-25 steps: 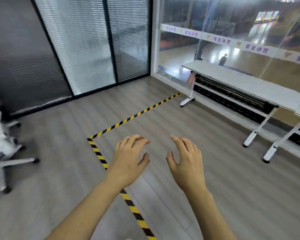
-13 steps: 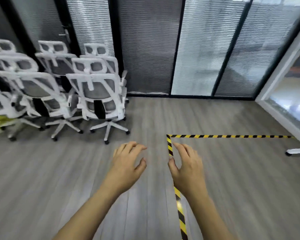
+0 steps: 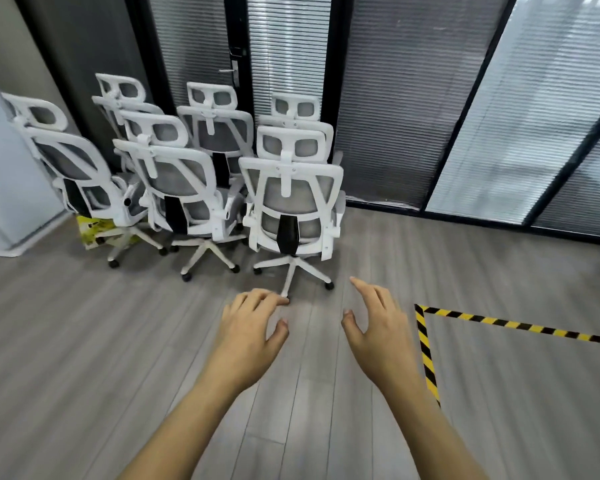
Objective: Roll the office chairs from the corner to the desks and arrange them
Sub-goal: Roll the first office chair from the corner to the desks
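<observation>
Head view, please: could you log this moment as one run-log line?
left hand: open, empty | right hand: open, empty | nearest chair: in corner group, back to camera, not yet touched | striped floor tape: right of hands

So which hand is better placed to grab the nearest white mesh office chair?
Left, slightly: the left hand is nearly in line with the white mesh office chair; the right hand sits off towards the yellow-and-black floor tape. Both are empty.

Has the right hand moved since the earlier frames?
Yes. The right hand has shifted left off the floor tape corner, toward the nearest chair.
</observation>
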Demonstrator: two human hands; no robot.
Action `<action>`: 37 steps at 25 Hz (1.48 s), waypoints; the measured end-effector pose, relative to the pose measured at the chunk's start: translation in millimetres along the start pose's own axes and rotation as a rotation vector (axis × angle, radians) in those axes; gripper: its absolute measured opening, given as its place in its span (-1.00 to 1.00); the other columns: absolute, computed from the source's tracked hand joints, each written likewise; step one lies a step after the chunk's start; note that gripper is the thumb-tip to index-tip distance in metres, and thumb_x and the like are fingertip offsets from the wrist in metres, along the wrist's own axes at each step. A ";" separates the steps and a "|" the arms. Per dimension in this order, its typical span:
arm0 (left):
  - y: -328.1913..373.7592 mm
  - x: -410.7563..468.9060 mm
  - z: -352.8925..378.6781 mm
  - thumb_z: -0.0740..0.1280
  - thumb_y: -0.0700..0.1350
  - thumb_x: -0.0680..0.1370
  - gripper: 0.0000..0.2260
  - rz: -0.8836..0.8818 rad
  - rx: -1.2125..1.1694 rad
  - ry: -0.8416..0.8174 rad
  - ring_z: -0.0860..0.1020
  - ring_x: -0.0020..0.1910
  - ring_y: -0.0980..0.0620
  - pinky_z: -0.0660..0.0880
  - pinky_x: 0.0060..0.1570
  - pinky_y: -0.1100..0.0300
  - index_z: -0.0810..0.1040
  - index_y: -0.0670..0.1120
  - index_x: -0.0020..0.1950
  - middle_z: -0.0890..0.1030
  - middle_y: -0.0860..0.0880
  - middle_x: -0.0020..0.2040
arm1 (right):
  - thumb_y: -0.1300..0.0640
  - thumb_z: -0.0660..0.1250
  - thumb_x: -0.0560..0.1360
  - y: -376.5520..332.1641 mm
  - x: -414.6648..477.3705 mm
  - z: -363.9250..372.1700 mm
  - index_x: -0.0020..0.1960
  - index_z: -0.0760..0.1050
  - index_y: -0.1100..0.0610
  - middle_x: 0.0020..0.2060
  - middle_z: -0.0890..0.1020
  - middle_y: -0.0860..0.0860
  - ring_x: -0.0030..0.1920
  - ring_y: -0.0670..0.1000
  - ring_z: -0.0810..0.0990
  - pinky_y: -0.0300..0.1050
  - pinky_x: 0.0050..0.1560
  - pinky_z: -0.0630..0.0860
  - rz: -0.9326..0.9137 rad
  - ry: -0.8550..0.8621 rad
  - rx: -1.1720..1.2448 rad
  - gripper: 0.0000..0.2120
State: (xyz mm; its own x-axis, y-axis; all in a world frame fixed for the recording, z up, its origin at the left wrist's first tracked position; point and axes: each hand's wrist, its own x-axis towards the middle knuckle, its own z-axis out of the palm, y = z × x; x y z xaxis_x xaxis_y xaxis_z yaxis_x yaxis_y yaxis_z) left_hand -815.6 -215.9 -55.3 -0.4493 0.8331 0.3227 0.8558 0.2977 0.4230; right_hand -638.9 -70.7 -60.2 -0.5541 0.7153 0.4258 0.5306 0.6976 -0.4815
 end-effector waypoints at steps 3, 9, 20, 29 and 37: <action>-40.5 69.3 10.6 0.07 0.15 0.53 -0.65 0.018 -0.019 0.010 0.36 0.19 0.12 0.31 0.23 0.13 0.49 0.13 0.23 0.46 0.22 0.18 | 0.04 0.31 0.55 7.7 72.7 40.5 0.44 0.36 -0.05 0.16 0.50 -0.13 0.14 -0.09 0.48 -0.19 0.13 0.38 0.000 0.007 -0.002 -0.54; -112.2 242.4 42.5 0.12 0.11 0.55 -0.70 0.019 0.008 -0.015 0.38 0.17 0.10 0.32 0.21 0.12 0.49 0.14 0.22 0.46 0.21 0.16 | 0.05 0.34 0.54 44.4 245.8 124.5 0.41 0.39 -0.06 0.18 0.50 -0.13 0.14 -0.04 0.49 -0.13 0.12 0.41 0.011 0.017 0.032 -0.56; -264.7 499.1 88.7 0.26 -0.01 0.59 -0.79 -0.005 0.023 -0.076 0.43 0.14 0.04 0.33 0.20 0.09 0.52 0.08 0.22 0.52 0.14 0.17 | 0.06 0.32 0.56 75.0 515.3 268.3 0.40 0.43 0.00 0.21 0.51 -0.05 0.22 0.01 0.46 -0.02 0.26 0.37 0.077 -0.037 -0.008 -0.59; -372.3 676.6 151.7 0.21 0.01 0.64 -0.68 0.056 -0.014 -0.229 0.45 0.27 -0.09 0.38 0.27 -0.05 0.43 0.05 0.39 0.51 0.02 0.31 | 0.03 0.30 0.57 113.2 636.0 369.9 0.37 0.47 0.06 0.26 0.55 0.01 0.21 0.12 0.48 0.01 0.24 0.35 0.278 -0.080 -0.122 -0.62; -419.5 745.8 216.1 0.19 0.12 0.62 -0.64 0.034 0.133 -0.272 0.39 0.35 -0.13 0.25 0.38 -0.12 0.42 0.07 0.39 0.48 0.01 0.34 | -0.25 0.19 0.52 183.1 695.6 422.6 0.29 0.52 0.01 0.23 0.58 0.00 0.31 0.12 0.46 0.08 0.45 0.23 0.223 -0.231 -0.313 -0.52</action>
State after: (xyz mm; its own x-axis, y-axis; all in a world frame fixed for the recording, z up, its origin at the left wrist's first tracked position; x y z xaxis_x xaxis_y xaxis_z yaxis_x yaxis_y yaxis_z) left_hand -1454.3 381.3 -175.0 -0.3498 0.9326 0.0890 0.9036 0.3107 0.2950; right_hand -1198.2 537.3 -176.0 -0.5145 0.8463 0.1383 0.8019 0.5320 -0.2720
